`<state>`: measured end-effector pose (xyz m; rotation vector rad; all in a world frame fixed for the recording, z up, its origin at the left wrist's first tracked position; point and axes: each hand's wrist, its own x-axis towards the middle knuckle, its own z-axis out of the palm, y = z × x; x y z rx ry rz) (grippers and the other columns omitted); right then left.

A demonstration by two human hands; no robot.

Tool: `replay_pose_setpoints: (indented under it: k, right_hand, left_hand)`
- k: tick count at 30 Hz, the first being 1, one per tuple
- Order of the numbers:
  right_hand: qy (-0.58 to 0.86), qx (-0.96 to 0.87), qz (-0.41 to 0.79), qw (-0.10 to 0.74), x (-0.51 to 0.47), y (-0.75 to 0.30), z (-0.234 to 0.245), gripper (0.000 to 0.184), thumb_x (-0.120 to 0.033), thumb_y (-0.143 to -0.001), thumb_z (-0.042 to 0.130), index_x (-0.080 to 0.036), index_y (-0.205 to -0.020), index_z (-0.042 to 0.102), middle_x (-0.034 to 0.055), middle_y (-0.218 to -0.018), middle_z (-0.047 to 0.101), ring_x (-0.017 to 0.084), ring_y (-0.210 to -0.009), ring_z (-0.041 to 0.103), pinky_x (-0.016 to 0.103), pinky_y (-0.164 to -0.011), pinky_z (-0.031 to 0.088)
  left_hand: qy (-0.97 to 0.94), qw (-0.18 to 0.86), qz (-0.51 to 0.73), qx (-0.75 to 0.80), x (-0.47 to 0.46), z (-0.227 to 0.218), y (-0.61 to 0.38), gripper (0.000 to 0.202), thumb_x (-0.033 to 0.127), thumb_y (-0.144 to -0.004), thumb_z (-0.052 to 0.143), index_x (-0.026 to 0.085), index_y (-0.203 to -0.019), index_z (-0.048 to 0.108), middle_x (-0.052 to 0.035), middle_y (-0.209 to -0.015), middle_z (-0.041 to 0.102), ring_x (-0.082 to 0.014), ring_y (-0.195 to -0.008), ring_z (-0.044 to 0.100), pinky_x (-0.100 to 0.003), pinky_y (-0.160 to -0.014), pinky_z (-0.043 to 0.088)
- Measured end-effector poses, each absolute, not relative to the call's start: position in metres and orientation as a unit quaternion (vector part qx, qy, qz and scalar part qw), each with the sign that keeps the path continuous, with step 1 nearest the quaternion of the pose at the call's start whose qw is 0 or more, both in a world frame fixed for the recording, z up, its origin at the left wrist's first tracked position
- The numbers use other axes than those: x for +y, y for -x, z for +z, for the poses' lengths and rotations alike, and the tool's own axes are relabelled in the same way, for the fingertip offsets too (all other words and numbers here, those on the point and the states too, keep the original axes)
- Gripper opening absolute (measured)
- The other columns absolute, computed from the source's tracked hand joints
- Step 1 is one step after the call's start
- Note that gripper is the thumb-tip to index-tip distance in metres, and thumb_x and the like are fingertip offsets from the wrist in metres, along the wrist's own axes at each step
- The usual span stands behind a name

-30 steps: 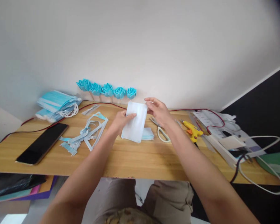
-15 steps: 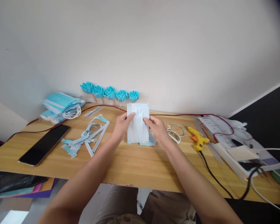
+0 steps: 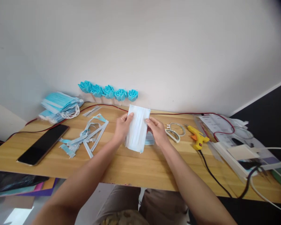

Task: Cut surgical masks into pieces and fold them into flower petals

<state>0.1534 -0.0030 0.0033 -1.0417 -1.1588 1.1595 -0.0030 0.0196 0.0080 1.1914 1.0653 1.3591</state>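
A pale, pleated face mask panel [image 3: 137,129] without ear loops is held up over the table, its top leaning slightly to the right. My left hand [image 3: 123,126] pinches its left edge, thumb in front. On the opposite edge, my right hand [image 3: 156,128] grips it the same way. Below the panel and partly hidden lies another piece of blue mask material [image 3: 150,139]. To the left is a loose heap of cut mask strips [image 3: 87,136]. White-handled scissors [image 3: 173,135] rest right of my right hand, beside a roll of tape [image 3: 178,128].
Several blue flowers [image 3: 108,91] on sticks stand along the wall. A stack of masks [image 3: 61,104] sits back left, with a phone [image 3: 43,145] before it. At right are a yellow glue gun [image 3: 198,137], its black cord, a power strip [image 3: 231,162] and papers [image 3: 221,123].
The mask panel has tilted, its lower end swinging left and toward me. Both hands keep their hold on its edges. The whole view has shifted slightly.
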Motion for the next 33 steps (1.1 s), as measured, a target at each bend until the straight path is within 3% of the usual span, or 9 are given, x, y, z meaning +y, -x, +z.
replay_pose_setpoints:
  k: [6,12,21,26,29,33]
  right_hand:
    - [0.471,-0.47,0.455,0.592,-0.003,-0.153,0.001,0.046,-0.059,-0.078,0.065,-0.02,-0.059,0.05,-0.0047,-0.054,0.043,0.01,-0.051,0.04,0.024,-0.049,0.033]
    - [0.452,-0.422,0.438,0.653,-0.002,-0.15,-0.002,0.047,-0.061,-0.076,0.065,-0.021,-0.061,0.047,-0.0044,-0.057,0.04,0.011,-0.055,0.034,0.024,-0.051,0.03]
    - [0.471,-0.367,0.434,0.675,-0.002,-0.148,-0.001,0.048,-0.063,-0.071,0.067,-0.023,-0.058,0.045,-0.0044,-0.053,0.042,0.012,-0.052,0.037,0.026,-0.049,0.032]
    - [0.445,-0.34,0.489,0.669,0.0,-0.146,0.006,0.041,-0.062,-0.073,0.064,-0.021,-0.071,0.061,0.0035,-0.069,0.067,0.021,-0.072,0.061,0.03,-0.06,0.046]
    - [0.42,-0.334,0.533,0.654,0.001,-0.148,0.005,0.04,-0.06,-0.074,0.065,-0.02,-0.08,0.064,0.0057,-0.08,0.072,0.023,-0.08,0.065,0.031,-0.065,0.05]
    - [0.403,-0.36,0.566,0.623,-0.002,-0.149,0.003,0.046,-0.065,-0.078,0.059,-0.02,-0.085,0.065,0.0048,-0.081,0.072,0.022,-0.078,0.065,0.031,-0.064,0.05]
  left_hand:
    - [-0.505,0.497,0.549,0.442,0.013,0.01,-0.001,0.046,0.06,-0.078,0.059,0.017,-0.065,0.049,0.0032,-0.061,0.042,-0.0094,-0.057,0.035,-0.022,-0.051,0.028]
    - [-0.478,0.494,0.565,0.456,0.018,0.007,-0.001,0.049,0.06,-0.078,0.061,0.018,-0.061,0.043,0.0048,-0.056,0.033,-0.0077,-0.053,0.028,-0.022,-0.048,0.022]
    - [-0.414,0.58,0.554,0.431,0.022,0.008,0.002,0.047,0.06,-0.069,0.071,0.016,-0.068,0.058,0.0024,-0.057,0.052,-0.0094,-0.05,0.043,-0.022,-0.047,0.032]
    - [-0.395,0.652,0.523,0.381,0.02,0.013,0.002,0.045,0.057,-0.07,0.072,0.014,-0.081,0.065,-0.0024,-0.066,0.064,-0.014,-0.056,0.055,-0.024,-0.051,0.04]
    - [-0.393,0.647,0.528,0.385,0.019,0.013,0.001,0.043,0.056,-0.074,0.07,0.014,-0.084,0.066,-0.0046,-0.071,0.068,-0.0157,-0.06,0.059,-0.024,-0.051,0.04]
    - [-0.393,0.608,0.554,0.412,0.022,0.007,0.003,0.043,0.058,-0.077,0.066,0.015,-0.084,0.064,-0.0034,-0.073,0.068,-0.0147,-0.062,0.059,-0.023,-0.051,0.04]
